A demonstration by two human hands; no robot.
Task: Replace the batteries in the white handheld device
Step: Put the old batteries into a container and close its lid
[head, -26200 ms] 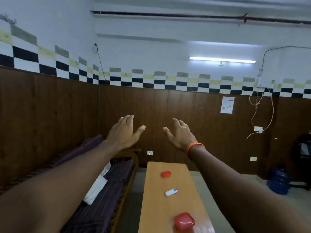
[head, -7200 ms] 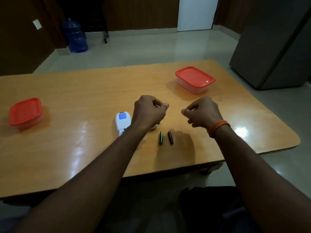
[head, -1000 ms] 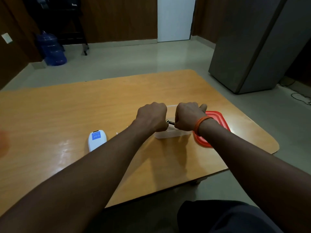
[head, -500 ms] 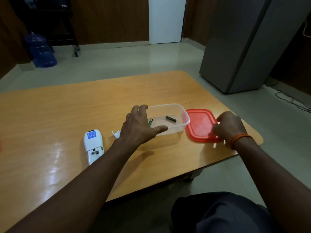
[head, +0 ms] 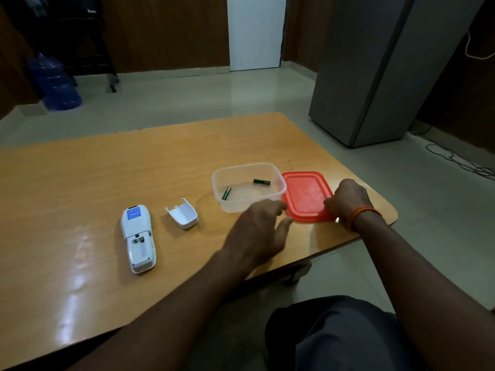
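Note:
The white handheld device (head: 138, 238) lies face down on the wooden table (head: 80, 178), its battery bay open and bare. Its white cover (head: 183, 213) rests just to the right. A clear plastic container (head: 278, 192) holds two green batteries, one (head: 226, 193) at the left and one (head: 261, 181) at the back. The red lid (head: 305, 194) lies flat beside the container on the right. My left hand (head: 261, 231) hovers in front of the container, fingers apart and holding nothing. My right hand (head: 348, 200) pinches the lid's near right edge.
A grey cabinet (head: 375, 70) stands on the floor beyond the table's right corner. A blue water jug (head: 57, 84) sits at the far left wall. Cables (head: 460, 162) trail on the floor at the right. The table's near edge (head: 334, 242) runs under my right wrist.
My left hand has pulled back from the container toward me, uncovering the white cover. My right hand has closed on the lid's edge. One second ago both hands were over the container with a battery.

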